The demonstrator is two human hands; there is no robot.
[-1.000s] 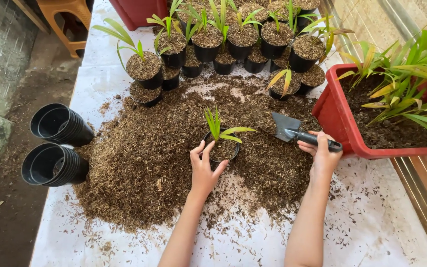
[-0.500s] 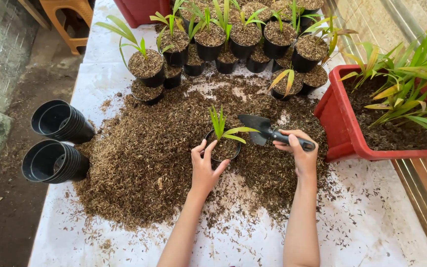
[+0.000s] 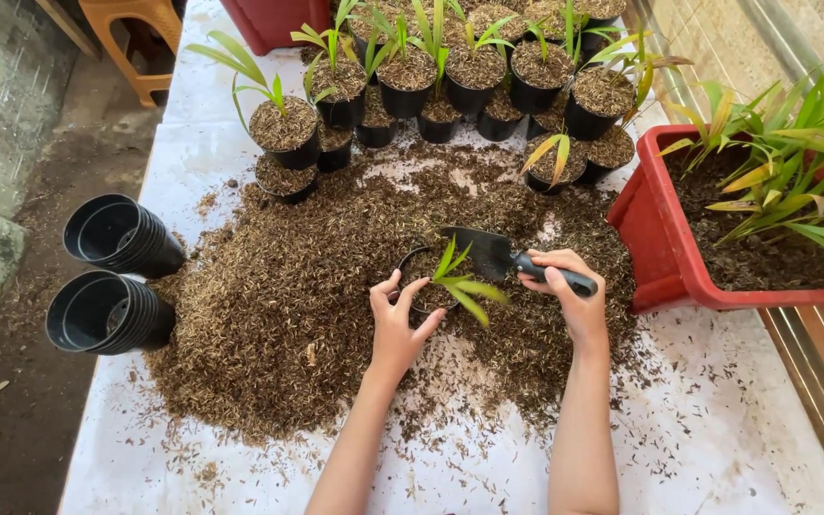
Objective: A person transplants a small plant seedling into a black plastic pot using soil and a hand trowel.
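Since the earlier frames, the small black hand trowel has been swung left from beside the red rectangular plastic planter of green seedlings until its blade is poised over the small black plastic pot with a green seedling, whose leaves are now tipped toward the right. On the white-covered table, the broad heap of brown, husk-like potting mix is spread around that pot, which is set in the middle of the heap. At the far edge, a cluster of filled black pots with seedlings is seen already planted, while two stacks of empty black pots are laid on their sides at the left, unused. The pot in hand is judged only partly filled, with many seedlings left in the planter. The pot's near rim is cupped by the left hand; the trowel's handle is gripped firmly by the right hand.
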